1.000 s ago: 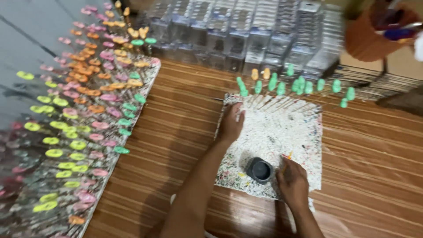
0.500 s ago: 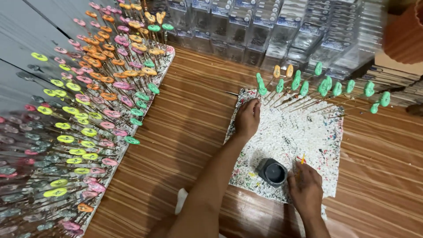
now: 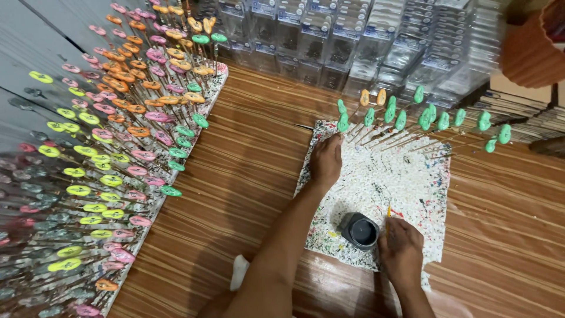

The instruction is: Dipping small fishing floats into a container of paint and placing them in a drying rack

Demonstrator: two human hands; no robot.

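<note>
My left hand [image 3: 326, 160] rests near the far left edge of a paint-speckled white foam slab [image 3: 406, 176], fingers closed at the base of a thin stick; whether it grips the stick is unclear. A row of green-tipped sticks [image 3: 424, 118], plus two orange-tipped ones [image 3: 373, 96], stands stuck along the slab's far edge. My right hand [image 3: 401, 248] is at the slab's near edge, holding a thin yellow-handled brush [image 3: 388, 211] upright. A small round jar of dark paint [image 3: 359, 231] sits just left of that hand.
A large foam board [image 3: 118, 159] at the left bristles with several sticks tipped in orange, pink, yellow, green and grey. Stacks of clear plastic boxes [image 3: 353, 41] line the back. An orange pot [image 3: 529, 53] stands at the top right. Everything lies on a wooden floor [image 3: 247, 176].
The view has shifted a little, so the slab and hands sit lower and further right. Both hands stay in the same places on the slab.
</note>
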